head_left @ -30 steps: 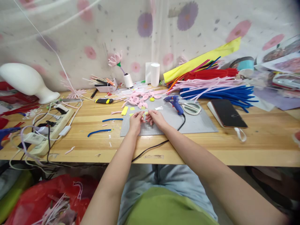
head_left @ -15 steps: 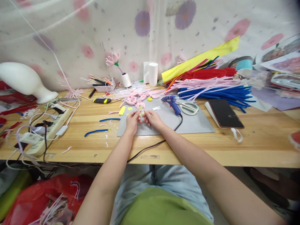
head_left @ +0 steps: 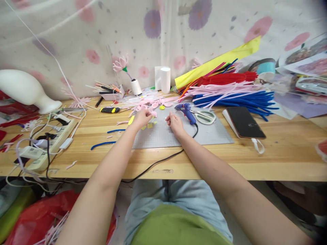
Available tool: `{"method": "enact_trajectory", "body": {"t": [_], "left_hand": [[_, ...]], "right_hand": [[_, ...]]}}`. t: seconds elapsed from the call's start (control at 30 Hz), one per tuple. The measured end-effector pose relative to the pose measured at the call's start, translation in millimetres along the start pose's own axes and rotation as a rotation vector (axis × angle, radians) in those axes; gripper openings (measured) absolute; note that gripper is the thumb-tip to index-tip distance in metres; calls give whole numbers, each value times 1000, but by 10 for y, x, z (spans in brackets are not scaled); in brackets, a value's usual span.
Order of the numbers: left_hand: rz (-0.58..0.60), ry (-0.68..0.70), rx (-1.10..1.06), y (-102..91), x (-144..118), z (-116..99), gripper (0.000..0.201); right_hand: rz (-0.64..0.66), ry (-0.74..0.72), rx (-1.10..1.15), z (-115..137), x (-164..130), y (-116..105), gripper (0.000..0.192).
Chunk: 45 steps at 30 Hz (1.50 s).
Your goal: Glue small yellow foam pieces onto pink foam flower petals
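Pink petals [head_left: 150, 108] just beyond left hand [head_left: 141, 118] grip (fingers curled, touching)

A: Entry one: our left hand [head_left: 142, 117]. Earlier it sat fingertip to fingertip with the right over the near part of the grey cutting mat [head_left: 204, 136]; now we find it moved away and to the left, at the mat's far left corner, fingers curled beside the heap of pink looped pipe-cleaner petals [head_left: 150, 108].

B: Entry two: our right hand [head_left: 174, 122]. It has drifted slightly farther up the mat, toward the blue hot-glue gun [head_left: 187, 111]. The two hands, formerly together, now stand apart, the small yellow paper scraps [head_left: 149, 125] uncovered between them.
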State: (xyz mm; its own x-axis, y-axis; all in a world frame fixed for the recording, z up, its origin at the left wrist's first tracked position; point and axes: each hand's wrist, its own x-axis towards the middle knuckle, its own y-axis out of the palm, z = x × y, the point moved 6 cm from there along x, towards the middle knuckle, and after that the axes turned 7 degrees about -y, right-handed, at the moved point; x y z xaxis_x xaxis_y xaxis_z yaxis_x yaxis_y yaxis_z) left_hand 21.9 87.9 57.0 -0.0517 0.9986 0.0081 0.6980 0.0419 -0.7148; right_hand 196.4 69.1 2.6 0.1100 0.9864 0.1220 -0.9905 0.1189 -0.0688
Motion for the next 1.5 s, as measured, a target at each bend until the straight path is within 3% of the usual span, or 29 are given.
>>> {"method": "enact_trajectory", "body": {"t": [0.1, 0.23, 0.37, 0.5, 0.67, 0.87, 1.0, 1.2, 1.4, 1.5], "left_hand": [[26, 36, 310, 85, 114, -80, 8], [86, 62, 482, 217, 189, -146, 16], [108, 68, 379, 214, 224, -178, 15], [32, 117, 243, 70, 281, -154, 20], [-111, 116, 171, -106, 273, 28, 25], [-383, -44, 204, -228, -130, 332, 31], [-545, -32, 270, -315, -387, 490, 34], [-588, -27, 283, -397, -465, 648, 34], [-485, 62, 319, -183, -459, 515, 30], [-486, 55, 291, -181, -441, 527, 31]], "right_hand": [[24, -15, -36, -4, -5, 30, 48], [42, -20, -36, -27, -11, 59, 48], [48, -27, -11, -8, -15, 59, 48], [42, -22, -26, -2, -18, 53, 46], [16, 12, -29, -20, -25, 39, 45], [-6, 47, 22, -17, -42, 24, 45], [-16, 20, -14, -12, -40, 22, 43], [34, -50, -146, 6, -40, 42, 33], [87, -152, -386, 101, -108, 101, 21], [78, -174, -457, 103, -145, 101, 15]]}}
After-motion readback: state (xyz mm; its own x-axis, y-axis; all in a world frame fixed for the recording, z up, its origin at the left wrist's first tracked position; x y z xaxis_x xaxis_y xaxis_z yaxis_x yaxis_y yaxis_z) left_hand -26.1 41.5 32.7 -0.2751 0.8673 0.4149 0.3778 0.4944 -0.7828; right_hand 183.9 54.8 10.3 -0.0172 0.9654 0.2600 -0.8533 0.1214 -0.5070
